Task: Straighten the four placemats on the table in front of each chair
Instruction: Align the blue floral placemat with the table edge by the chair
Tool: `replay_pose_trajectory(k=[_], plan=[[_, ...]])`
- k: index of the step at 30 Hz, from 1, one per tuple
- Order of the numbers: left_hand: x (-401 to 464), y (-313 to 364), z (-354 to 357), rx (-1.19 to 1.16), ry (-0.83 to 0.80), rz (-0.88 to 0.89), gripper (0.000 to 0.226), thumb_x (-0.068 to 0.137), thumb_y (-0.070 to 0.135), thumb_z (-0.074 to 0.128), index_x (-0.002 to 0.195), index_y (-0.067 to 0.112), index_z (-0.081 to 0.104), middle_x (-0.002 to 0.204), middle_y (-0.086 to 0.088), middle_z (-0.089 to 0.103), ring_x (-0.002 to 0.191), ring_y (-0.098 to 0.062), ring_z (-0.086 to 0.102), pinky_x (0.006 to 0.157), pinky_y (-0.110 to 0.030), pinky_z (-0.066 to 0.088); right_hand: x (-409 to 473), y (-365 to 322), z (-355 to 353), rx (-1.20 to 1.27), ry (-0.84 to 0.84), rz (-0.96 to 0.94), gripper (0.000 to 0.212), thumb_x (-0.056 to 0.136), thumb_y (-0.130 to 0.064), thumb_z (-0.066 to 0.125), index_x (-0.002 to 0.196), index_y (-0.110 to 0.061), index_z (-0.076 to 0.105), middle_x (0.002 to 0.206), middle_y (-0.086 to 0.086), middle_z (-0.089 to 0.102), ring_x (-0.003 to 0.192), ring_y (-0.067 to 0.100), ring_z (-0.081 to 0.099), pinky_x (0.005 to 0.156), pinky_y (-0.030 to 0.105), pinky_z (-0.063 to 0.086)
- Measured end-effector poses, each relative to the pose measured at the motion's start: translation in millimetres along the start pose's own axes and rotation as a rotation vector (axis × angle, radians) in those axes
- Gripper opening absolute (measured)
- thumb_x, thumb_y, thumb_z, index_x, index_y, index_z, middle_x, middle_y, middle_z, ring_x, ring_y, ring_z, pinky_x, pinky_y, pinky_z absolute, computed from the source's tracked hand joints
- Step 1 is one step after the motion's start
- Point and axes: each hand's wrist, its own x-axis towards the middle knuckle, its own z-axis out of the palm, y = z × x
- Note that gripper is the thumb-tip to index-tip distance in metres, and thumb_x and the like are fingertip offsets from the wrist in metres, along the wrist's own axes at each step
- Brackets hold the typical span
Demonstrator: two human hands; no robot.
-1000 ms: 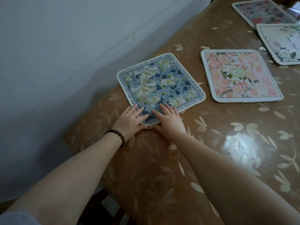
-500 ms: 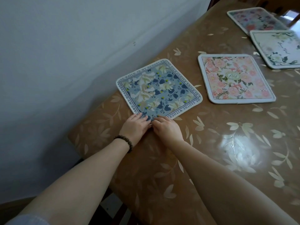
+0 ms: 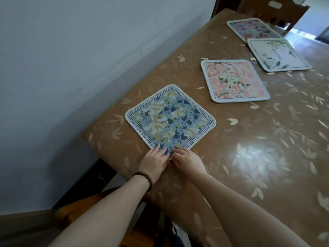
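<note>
A blue floral placemat [image 3: 170,120] lies turned like a diamond near the table's near left corner. My left hand [image 3: 154,162] and my right hand [image 3: 187,161] sit side by side on its nearest corner, fingertips pressing and pinching it. Further along lies a pink floral placemat [image 3: 234,80]. Beyond it are a white placemat [image 3: 277,55] with a flower sprig and a dark floral placemat [image 3: 252,29]; the white one overlaps the dark one's near edge.
The table [image 3: 249,148] has a glossy brown leaf-patterned cover and runs along a pale wall [image 3: 71,59] on the left. A wooden chair [image 3: 83,211] stands below the near edge. Another wooden chair [image 3: 274,9] is at the far end.
Both hands have slid back from flat on the blue placemat to its nearest corner, fingers curling onto the edge. The mat has rotated somewhat. The view has pulled back and tilted.
</note>
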Motion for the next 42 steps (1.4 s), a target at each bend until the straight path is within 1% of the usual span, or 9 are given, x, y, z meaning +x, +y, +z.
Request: replay_pose_trajectory(k=[8,14,18,20,23,26,29,33,42], plan=[[-37.7,48.7,9.2,-0.034,-0.114,0.017,0.042,0.099,0.038,0.033,0.136,0.022,0.047,0.147,-0.003,0.038,0.140,-0.024,0.023,0.112,-0.032,0.012,-67.9,1.6,-13.2,0.022,0.043,-0.064,0.009,0.070,-0.005,0.079,0.075,-0.007,0.072,0.086,0.007,0.074,0.083,0.022,0.070,0.072,0.030,0.055],[-68.3,99.8,14.8,-0.122,-0.081,-0.032,0.040,0.097,0.043,0.037,0.128,0.026,0.056,0.140,0.000,0.048,0.136,-0.022,0.033,0.106,-0.033,0.031,-120.2,18.1,-23.7,0.062,-0.030,-0.092,0.012,0.085,-0.010,0.063,0.089,-0.002,0.070,0.098,0.013,0.071,0.094,0.028,0.067,0.082,0.037,0.053],[-83.6,139.8,25.0,-0.121,-0.076,-0.045,0.040,0.097,0.045,0.037,0.126,0.028,0.059,0.135,0.001,0.054,0.130,-0.020,0.042,0.101,-0.036,0.038,-158.4,33.5,-33.1,0.062,0.047,-0.143,0.010,0.074,-0.008,0.076,0.083,-0.008,0.073,0.090,0.008,0.073,0.086,0.024,0.070,0.072,0.031,0.055],[-87.6,154.9,31.2,-0.087,-0.071,-0.019,0.040,0.097,0.046,0.036,0.126,0.029,0.058,0.134,0.001,0.054,0.127,-0.018,0.044,0.100,-0.035,0.039,-173.0,42.7,-34.4,0.040,0.071,-0.170,0.015,0.071,-0.010,0.079,0.084,-0.011,0.074,0.092,0.006,0.074,0.088,0.022,0.070,0.076,0.030,0.055],[-91.1,163.7,36.0,-0.044,-0.075,-0.034,0.046,0.095,0.051,0.034,0.134,0.030,0.048,0.144,0.000,0.044,0.135,-0.016,0.033,0.106,-0.033,0.031,-188.6,52.7,-30.7,0.066,-0.147,-0.014,0.035,0.090,-0.024,0.060,0.124,-0.016,0.060,0.135,0.008,0.054,0.129,0.026,0.045,0.107,0.037,0.036],[-94.1,158.5,32.4,0.013,-0.061,-0.034,0.058,0.093,0.055,0.037,0.144,0.029,0.031,0.152,-0.002,0.029,0.141,-0.017,0.020,0.112,-0.035,0.023,-196.5,53.3,-26.7,0.046,-0.237,0.147,0.063,0.091,-0.041,0.055,0.146,-0.027,0.028,0.156,0.008,0.021,0.144,0.026,0.014,0.116,0.041,0.015],[-95.3,146.5,22.9,0.012,-0.020,-0.046,0.067,0.090,0.058,0.038,0.147,0.030,0.019,0.155,-0.003,0.019,0.143,-0.017,0.011,0.114,-0.039,0.018,-195.1,43.2,-27.7,0.081,-0.197,0.251,0.085,0.082,-0.064,0.052,0.149,-0.032,0.012,0.158,0.011,0.006,0.145,0.028,0.001,0.116,0.043,0.007],[-87.9,121.9,9.9,0.031,0.023,-0.072,0.074,0.087,0.063,0.039,0.148,0.030,0.014,0.156,-0.004,0.014,0.143,-0.018,0.008,0.115,-0.040,0.014,-183.7,26.8,-20.9,0.131,-0.163,0.389,0.100,0.072,-0.077,0.049,0.149,-0.033,0.003,0.158,0.012,-0.004,0.145,0.028,-0.007,0.116,0.042,0.002],[-45.9,38.1,-6.8,-0.012,-0.023,-0.244,0.086,0.080,0.072,0.041,0.148,0.031,0.007,0.157,-0.008,0.000,0.143,-0.024,-0.001,0.114,-0.047,0.014,-141.2,-2.7,10.4,0.141,-0.087,0.766,0.105,0.071,-0.078,0.051,0.147,-0.036,-0.009,0.156,0.014,-0.016,0.143,0.031,-0.014,0.117,0.045,0.002]])
